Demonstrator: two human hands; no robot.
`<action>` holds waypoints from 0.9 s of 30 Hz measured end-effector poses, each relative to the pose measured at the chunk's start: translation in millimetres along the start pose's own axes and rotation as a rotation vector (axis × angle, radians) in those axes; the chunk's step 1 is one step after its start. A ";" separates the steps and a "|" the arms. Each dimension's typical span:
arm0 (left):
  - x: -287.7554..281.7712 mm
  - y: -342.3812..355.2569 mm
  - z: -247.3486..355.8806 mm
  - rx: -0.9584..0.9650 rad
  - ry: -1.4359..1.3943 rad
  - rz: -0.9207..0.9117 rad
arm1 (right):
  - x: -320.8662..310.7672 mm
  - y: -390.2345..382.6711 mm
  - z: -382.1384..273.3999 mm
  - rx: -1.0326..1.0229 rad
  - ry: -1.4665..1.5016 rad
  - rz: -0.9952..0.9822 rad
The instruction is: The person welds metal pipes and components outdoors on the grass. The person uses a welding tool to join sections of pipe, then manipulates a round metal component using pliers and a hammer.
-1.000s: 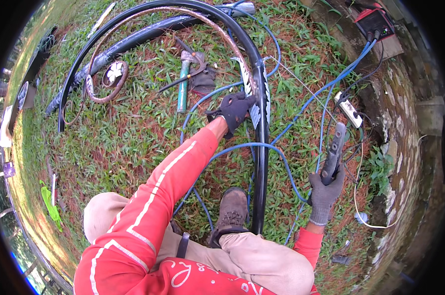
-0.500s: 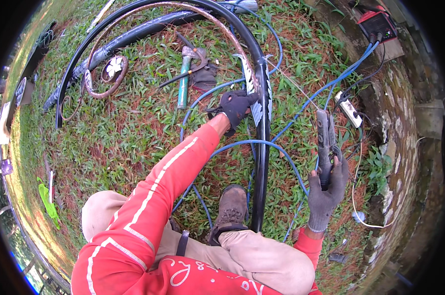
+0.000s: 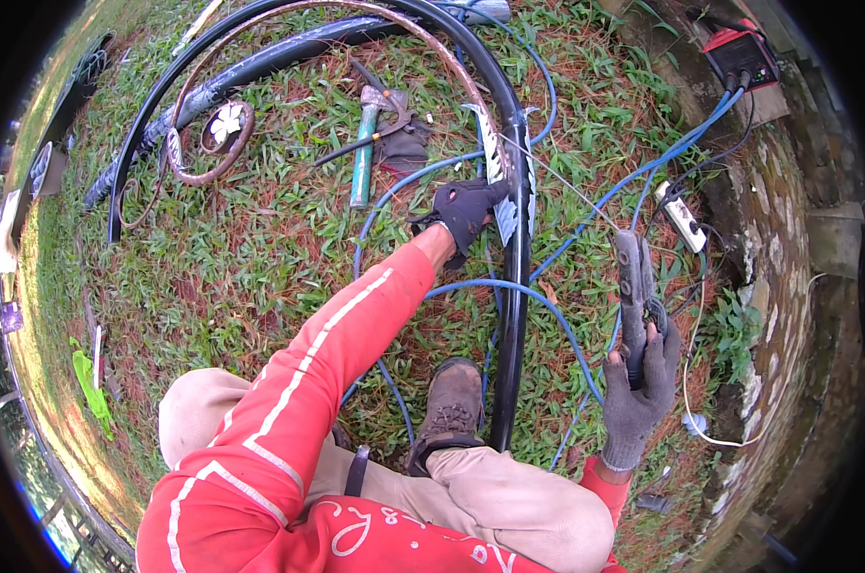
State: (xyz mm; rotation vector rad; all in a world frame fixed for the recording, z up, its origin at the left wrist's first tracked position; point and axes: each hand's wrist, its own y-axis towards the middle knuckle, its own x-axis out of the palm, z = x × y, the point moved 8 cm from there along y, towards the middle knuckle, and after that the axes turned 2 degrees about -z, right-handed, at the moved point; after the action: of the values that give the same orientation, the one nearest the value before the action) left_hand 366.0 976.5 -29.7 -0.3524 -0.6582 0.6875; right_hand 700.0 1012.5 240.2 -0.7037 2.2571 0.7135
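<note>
My left hand (image 3: pixel 463 212), in a dark glove, is closed on a silvery metal leaf ornament (image 3: pixel 509 227) against the left side of a curved black pipe (image 3: pixel 514 334). A thin brown bar (image 3: pixel 448 59) runs into the leaf's upper end; the fingertips are partly hidden. My right hand (image 3: pixel 640 387), in a grey glove, grips a black welding electrode holder (image 3: pixel 631 291) to the right of the pipe. From its jaws a thin welding rod (image 3: pixel 574 188) slants up and left, its tip over the pipe near the leaf. I cannot tell whether the tip touches.
Blue cables (image 3: pixel 633 172) cross the grass to a red-and-black welding machine (image 3: pixel 741 59) by the stone edge. A white power strip (image 3: pixel 679 215) lies nearby. Left of the pipe are a green-handled hammer (image 3: pixel 363 158) and a brown scroll with a white flower (image 3: pixel 227 124). My boot (image 3: pixel 451 406) stands beside the pipe.
My right hand and the electrode holder have come slightly lower. The rod's tip has shifted left and nearer, from the pipe's right edge to over the pipe. My left hand stays on the leaf.
</note>
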 end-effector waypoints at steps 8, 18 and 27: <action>-5.1 11.8 -9.3 0.009 0.053 0.023 | 3.3 -0.9 6.3 0.037 0.052 -0.012; -6.8 11.4 -9.0 -0.031 0.039 0.052 | -1.6 -0.2 2.1 -0.012 -0.018 -0.009; -7.6 16.1 -12.2 -0.025 0.114 0.048 | -7.9 2.1 -1.3 0.070 0.018 -0.019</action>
State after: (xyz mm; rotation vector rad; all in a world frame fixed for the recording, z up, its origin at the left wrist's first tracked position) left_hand 362.1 981.9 -50.2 -0.4291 -0.5517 0.7003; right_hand 703.1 1015.4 247.3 -0.6993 2.2771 0.6189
